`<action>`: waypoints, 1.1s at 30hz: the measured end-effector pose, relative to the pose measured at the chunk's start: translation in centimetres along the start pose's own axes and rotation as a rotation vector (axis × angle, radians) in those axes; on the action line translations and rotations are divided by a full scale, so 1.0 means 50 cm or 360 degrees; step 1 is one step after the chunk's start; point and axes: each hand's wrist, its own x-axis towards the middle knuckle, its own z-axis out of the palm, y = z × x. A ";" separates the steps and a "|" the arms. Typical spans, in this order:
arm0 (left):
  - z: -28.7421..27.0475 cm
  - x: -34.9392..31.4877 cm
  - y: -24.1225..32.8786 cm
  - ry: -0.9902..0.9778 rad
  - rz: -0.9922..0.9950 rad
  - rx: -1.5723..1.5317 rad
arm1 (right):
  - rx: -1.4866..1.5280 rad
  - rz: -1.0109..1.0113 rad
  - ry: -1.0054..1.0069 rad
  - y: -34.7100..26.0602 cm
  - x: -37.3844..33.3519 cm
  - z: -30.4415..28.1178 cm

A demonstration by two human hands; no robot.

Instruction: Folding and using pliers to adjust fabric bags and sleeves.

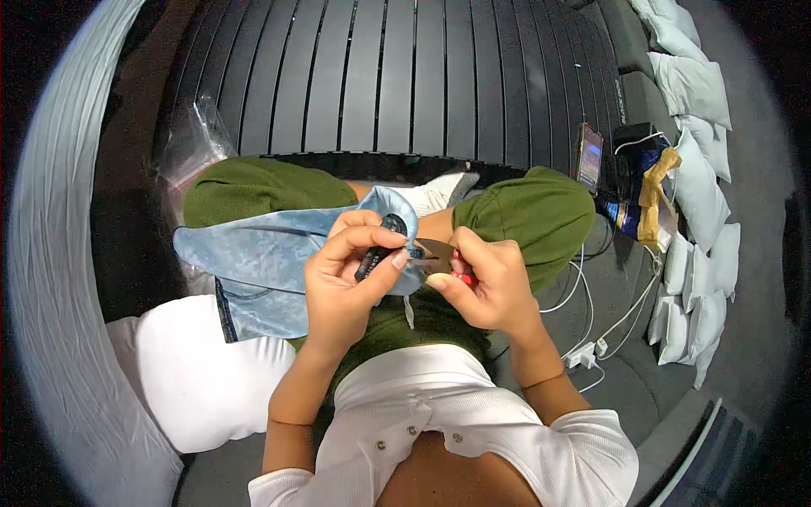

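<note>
Pale blue patterned fabric (262, 253) with dark edging lies across my lap, mostly toward the left. My left hand (342, 275) is closed on a bunched dark-edged part of this fabric, holding it up in front of me. In my right hand (490, 283) is a small pair of scissors (438, 250) with red handles, gripped between thumb and fingers. Its metal blades point left and reach the fabric edge beside my left fingertips. The fingers partly hide the handles. A narrow white strip (410, 313) hangs below the fabric.
Ahead stands a dark slatted table (397, 76). A clear plastic bag (198, 139) lies left of my knee, and a white cushion (211, 372) sits nearer. To the right are a phone (590, 156), a blue-and-gold packet (650, 203), white cables (583, 287) and stacked pale pillows (697, 186).
</note>
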 end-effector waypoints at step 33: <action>-0.003 -0.003 0.010 -0.0125 0.0069 0.0294 | -0.0182 -0.0061 0.0203 0.006 0.012 -0.020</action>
